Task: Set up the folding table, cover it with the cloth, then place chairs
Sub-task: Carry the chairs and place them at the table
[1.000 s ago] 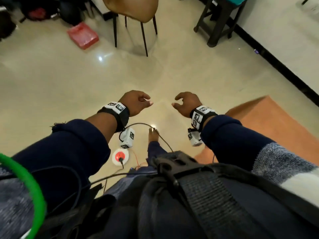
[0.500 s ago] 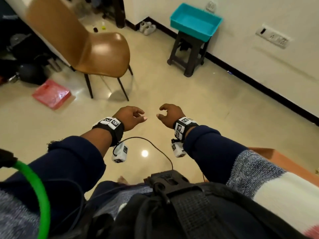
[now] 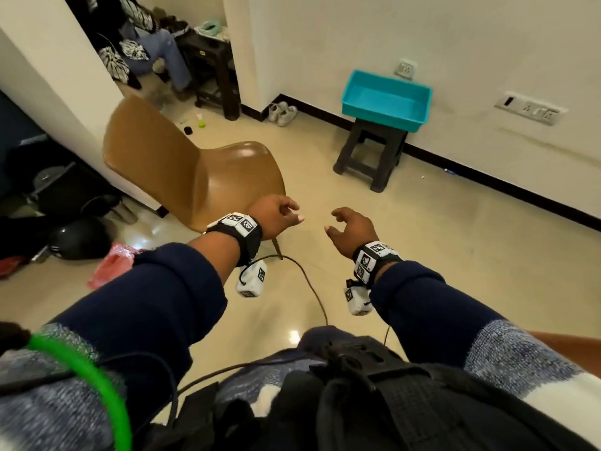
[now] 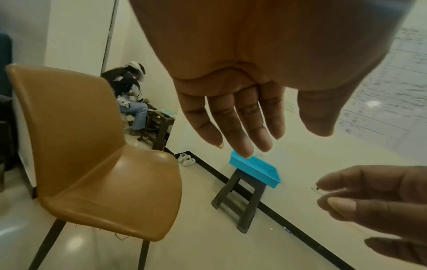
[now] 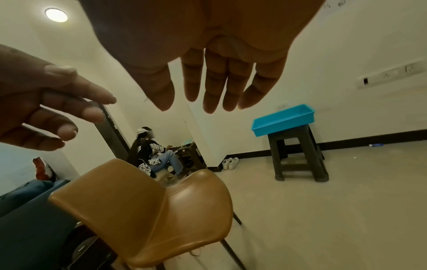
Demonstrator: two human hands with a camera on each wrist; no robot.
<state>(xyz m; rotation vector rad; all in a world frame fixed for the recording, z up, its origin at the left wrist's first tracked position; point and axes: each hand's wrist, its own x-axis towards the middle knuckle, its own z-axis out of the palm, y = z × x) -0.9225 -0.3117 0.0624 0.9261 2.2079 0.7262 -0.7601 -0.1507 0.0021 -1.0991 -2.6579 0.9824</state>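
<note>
The tan moulded plastic chair (image 3: 195, 167) on dark legs stands on the floor. Just in front of its seat, left hand (image 3: 274, 214) and right hand (image 3: 353, 227) hover empty, fingers relaxed. Beyond it, a turquoise rectangular plastic tray (image 3: 387, 100), nothing visible inside, tops a dark plastic stool (image 3: 370, 156).

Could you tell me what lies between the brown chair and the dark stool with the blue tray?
Only bare floor separates brown chair from stool, clearest in the head view.

Both my arms reach forward, side by side, in dark blue sleeves with a tracker band on each wrist. My left hand (image 3: 274, 214) hangs palm down, fingers loosely curled, holding nothing. My right hand (image 3: 353, 227) mirrors it, thumbs facing, hands apart.
</note>
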